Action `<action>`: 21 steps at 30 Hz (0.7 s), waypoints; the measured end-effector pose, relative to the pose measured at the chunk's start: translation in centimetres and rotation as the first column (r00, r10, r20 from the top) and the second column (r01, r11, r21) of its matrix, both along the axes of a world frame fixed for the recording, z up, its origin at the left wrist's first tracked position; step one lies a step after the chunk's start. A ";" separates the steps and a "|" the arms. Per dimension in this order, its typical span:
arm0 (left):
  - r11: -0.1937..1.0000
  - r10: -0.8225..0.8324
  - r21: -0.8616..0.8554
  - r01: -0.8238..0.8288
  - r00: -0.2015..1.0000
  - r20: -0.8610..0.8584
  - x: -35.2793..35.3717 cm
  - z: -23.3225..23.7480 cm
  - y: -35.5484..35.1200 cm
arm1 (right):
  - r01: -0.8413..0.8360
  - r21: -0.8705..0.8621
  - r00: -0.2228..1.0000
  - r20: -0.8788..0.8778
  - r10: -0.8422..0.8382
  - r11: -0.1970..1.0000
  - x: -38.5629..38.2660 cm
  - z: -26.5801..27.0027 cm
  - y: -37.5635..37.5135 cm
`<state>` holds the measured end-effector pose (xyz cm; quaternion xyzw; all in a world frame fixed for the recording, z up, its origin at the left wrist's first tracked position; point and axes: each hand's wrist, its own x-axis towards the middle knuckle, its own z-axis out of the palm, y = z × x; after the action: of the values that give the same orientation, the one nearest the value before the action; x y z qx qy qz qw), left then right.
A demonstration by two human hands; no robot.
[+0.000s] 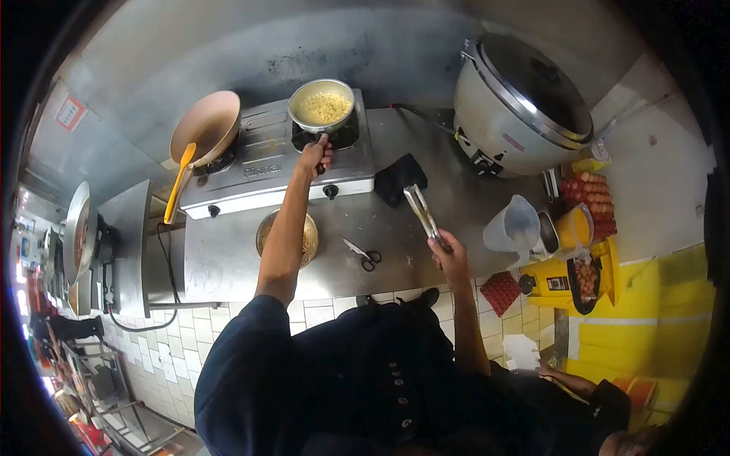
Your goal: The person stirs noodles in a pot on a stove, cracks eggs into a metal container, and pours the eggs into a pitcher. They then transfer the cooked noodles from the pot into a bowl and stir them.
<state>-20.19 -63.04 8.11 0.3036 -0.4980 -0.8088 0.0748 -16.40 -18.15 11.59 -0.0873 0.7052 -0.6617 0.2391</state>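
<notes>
My left hand (pixel 316 156) is closed around the handle of a saucepan (pixel 298 120) on the right burner of the gas stove (pixel 262 148). Pale yellow pieces of food (pixel 325 108) fill much of the pan. In my right hand (pixel 450 257) is a pair of metal tongs (pixel 420 210), held over the steel counter and pointing away from me. A black cloth (pixel 401 179) lies just beyond the tongs. Scissors (pixel 362 252) rest on the counter between my arms. My left forearm partly hides a metal bowl (pixel 310 242) with food in it.
On the left burner stands a frying pan (pixel 205 125) with a yellow spatula (pixel 180 181). A large rice cooker (pixel 498 114) is at the right. Nearby are a plastic jug (pixel 511 226) and trays of eggs (pixel 589 199). Another person (pixel 578 406) is at lower right.
</notes>
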 end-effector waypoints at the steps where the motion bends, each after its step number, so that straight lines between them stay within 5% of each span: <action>1: 0.999 0.018 0.033 -0.018 1.000 -0.015 -0.2 0.0 -0.1 | 0.017 0.049 1.000 -0.006 -0.017 0.999 0.8 0.0 0.5; 7: 0.978 0.053 -0.200 -0.062 0.997 -0.049 1.3 0.6 1.7 | 0.012 0.022 0.996 -0.085 -0.010 1.000 1.6 0.2 2.8; 12: 0.984 0.057 -0.165 -0.061 0.998 -0.029 6.4 3.7 5.2 | -0.082 0.172 0.934 -0.331 0.136 0.982 -1.8 4.8 1.0; 14: 0.978 0.068 -0.200 -0.065 0.998 0.009 9.1 5.8 7.8 | -0.045 0.239 0.671 -0.712 0.206 0.970 -4.2 5.8 -1.1; 16: 0.972 0.055 -0.233 -0.041 0.997 0.056 11.7 6.1 9.5 | -0.116 0.344 0.681 -0.655 0.326 0.932 -5.6 10.2 -3.9; 21: 0.975 0.063 -0.220 -0.018 0.978 0.197 18.0 10.6 16.2 | -0.151 0.626 0.336 -0.696 0.635 0.765 -10.3 15.7 -13.8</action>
<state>-2.19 -46.88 18.69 0.3847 -0.5818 -0.7129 0.0729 -26.66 -31.96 27.34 -0.5329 0.8088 -0.2485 0.0077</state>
